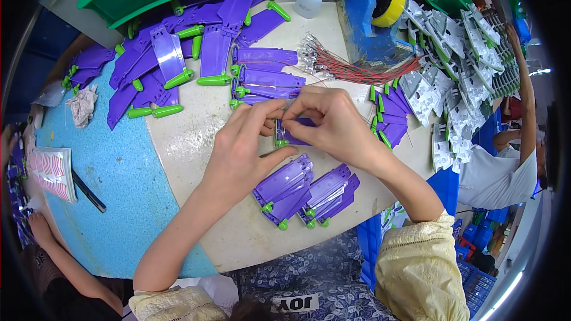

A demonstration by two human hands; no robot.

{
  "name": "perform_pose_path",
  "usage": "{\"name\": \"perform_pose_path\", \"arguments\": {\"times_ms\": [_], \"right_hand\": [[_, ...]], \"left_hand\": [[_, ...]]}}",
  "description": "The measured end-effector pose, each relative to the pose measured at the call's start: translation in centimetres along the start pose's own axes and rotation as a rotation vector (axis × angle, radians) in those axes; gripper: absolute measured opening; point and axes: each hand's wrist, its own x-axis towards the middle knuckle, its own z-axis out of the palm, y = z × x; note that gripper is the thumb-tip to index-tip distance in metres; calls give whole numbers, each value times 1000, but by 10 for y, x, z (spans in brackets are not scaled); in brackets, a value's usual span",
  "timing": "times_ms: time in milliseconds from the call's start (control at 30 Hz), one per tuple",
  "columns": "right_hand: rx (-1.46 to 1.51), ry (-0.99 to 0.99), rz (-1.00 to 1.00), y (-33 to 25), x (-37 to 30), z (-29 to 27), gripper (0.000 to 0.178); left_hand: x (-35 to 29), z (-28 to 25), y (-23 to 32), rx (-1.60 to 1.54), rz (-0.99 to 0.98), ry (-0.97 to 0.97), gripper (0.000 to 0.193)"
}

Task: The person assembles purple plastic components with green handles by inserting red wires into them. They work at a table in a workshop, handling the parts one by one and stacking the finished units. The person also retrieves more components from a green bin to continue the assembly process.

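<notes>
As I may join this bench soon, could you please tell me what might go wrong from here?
The loose red wires lie beyond the right hand and might snag or tangle. A stack of purple parts lies near the left hand, which could knock it. Both hands partly cover the purple piece between them, so a slip could go unnoticed.

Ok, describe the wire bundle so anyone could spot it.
Start at the blue tape dispenser on the worktable. On its near side lies the wire bundle. Thin reddish strands set it apart from the rigid purple parts and grey parts nearby.
</notes>
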Motion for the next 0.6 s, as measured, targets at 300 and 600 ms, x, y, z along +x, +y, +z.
{"name": "perform_pose_path", "arguments": {"times_ms": [300, 600], "right_hand": [[3, 15, 1, 0, -3, 8, 8], [81, -12, 69, 2, -25, 5, 21]], "left_hand": [[1, -1, -3, -13, 17, -4, 68], [1, 2, -1, 9, 35, 30, 58]]}}
